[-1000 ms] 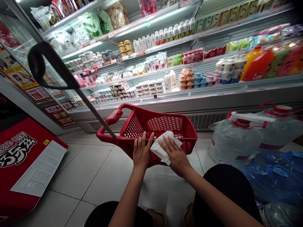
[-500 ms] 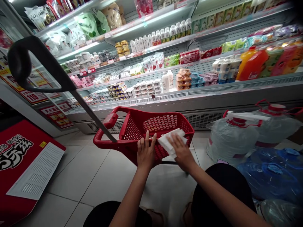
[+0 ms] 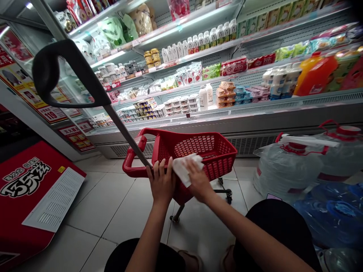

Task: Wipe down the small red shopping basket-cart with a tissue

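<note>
A small red plastic shopping cart (image 3: pixel 195 147) with perforated basket walls stands in front of me on thin dark legs with casters. Along its near rim, toward the handle end, my left hand (image 3: pixel 161 181) rests with fingers stretched and spread over the edge. Just to the right, my right hand (image 3: pixel 198 181) presses a folded white cloth (image 3: pixel 183 168) flat against the near side of the basket; whether it is fabric or paper I cannot tell. From the handle end rises a slanted grey pole with a black loop grip (image 3: pixel 70 75); neither hand touches it.
Behind the cart runs an open chilled display (image 3: pixel 170 122) stocked with bottles, cups and pouches. Large water jugs (image 3: pixel 289 170) and blue bottles (image 3: pixel 334 211) crowd the right side. A red printed cabinet (image 3: pixel 34 189) stands on the left. My knees flank the tiled floor below.
My right hand and the cloth have slid left along the basket's near side. My left hand has shifted left along the rim. The cart and the view have turned slightly.
</note>
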`<move>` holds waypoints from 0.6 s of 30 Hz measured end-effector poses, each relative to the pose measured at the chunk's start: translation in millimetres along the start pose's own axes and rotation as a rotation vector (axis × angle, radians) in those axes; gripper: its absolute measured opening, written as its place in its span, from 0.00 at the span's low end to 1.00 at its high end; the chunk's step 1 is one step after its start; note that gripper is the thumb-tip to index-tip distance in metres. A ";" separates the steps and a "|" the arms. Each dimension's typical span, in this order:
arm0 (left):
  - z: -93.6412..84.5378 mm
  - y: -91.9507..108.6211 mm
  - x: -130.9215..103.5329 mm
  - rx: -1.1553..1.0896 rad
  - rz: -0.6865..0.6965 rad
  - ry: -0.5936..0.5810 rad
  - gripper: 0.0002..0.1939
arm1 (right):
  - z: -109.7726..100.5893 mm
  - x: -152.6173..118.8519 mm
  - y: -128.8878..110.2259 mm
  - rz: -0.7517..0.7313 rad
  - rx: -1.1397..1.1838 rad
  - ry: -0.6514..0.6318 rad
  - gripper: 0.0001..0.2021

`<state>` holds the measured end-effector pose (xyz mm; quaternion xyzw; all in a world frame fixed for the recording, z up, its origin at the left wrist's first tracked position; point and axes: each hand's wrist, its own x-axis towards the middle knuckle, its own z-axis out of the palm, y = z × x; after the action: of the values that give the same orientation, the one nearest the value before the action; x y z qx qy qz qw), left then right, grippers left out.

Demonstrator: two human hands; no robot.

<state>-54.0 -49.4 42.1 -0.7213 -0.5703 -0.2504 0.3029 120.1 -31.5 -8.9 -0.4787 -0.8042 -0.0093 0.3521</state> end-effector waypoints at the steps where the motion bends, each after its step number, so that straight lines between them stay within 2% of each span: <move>1: 0.8 0.4 -0.1 -0.007 0.006 0.006 0.31 | 2.2 3.2 -17.7 -0.101 0.025 -0.020 0.35; 3: -0.3 -0.2 -0.9 -0.024 0.033 0.020 0.35 | 2.5 2.2 -32.4 -0.209 0.061 -0.038 0.36; 4: -1.7 -0.7 -1.4 -0.034 0.046 0.026 0.36 | 1.1 -1.7 -27.1 -0.218 0.064 -0.038 0.36; 5: -3.4 -0.9 -1.9 -0.042 0.056 0.029 0.37 | -0.9 -7.2 -13.8 -0.196 0.057 -0.031 0.36; 7: -6.4 0.0 -2.8 -0.055 0.057 0.031 0.39 | -6.0 -18.9 29.2 -0.104 0.017 0.013 0.35; 10: -6.9 4.9 -2.4 -0.070 0.040 0.046 0.40 | -13.2 -25.4 91.4 0.177 -0.013 0.134 0.34; 12: -4.8 8.6 -1.0 -0.082 0.027 0.067 0.40 | -13.8 -17.8 100.7 0.323 -0.015 0.152 0.32; 14: -2.2 11.1 0.8 -0.096 0.020 0.079 0.41 | -8.0 -3.2 76.2 0.314 -0.013 0.111 0.31; 18: 0.6 10.0 2.1 -0.115 0.026 0.082 0.39 | 10.2 22.1 -16.8 -0.044 0.076 0.040 0.33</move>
<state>-43.7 -49.2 41.6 -0.7340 -0.5328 -0.3080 0.2873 94.9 -20.1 1.5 -0.4467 -0.8071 0.0038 0.3860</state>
